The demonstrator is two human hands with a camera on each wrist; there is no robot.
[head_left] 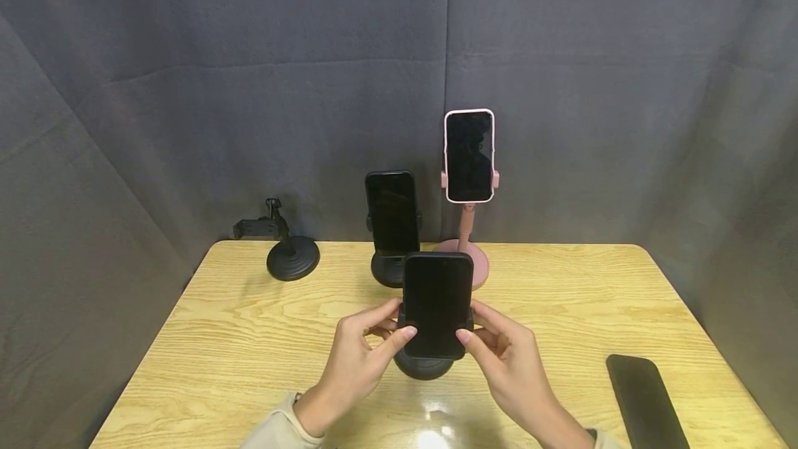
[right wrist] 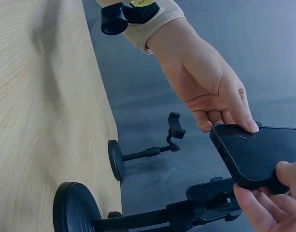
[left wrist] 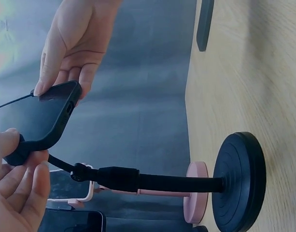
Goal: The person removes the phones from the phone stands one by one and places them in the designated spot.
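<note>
Both hands are at a black phone (head_left: 438, 305) that sits upright, screen toward me, in the clamp of a black phone stand, whose round base (head_left: 424, 367) rests on the table. My left hand (head_left: 358, 359) pinches the phone's left edge by the clamp, thumb on the screen's lower corner and fingers behind. On the other edge my right hand (head_left: 514, 366) pinches likewise, its thumb on the front. The left wrist view shows the stand's pole (left wrist: 179, 183) below the phone. Most of the clamp is hidden by the phone and fingers.
Behind stand a black stand holding a dark phone (head_left: 393, 213) and a taller pink stand (head_left: 466, 227) with a white-rimmed phone (head_left: 470, 158). A black stand (head_left: 293, 257) with a phoneless clamp is at back left. A dark phone-shaped slab (head_left: 645, 400) lies at front right. Grey curtains (head_left: 249, 89) surround the table.
</note>
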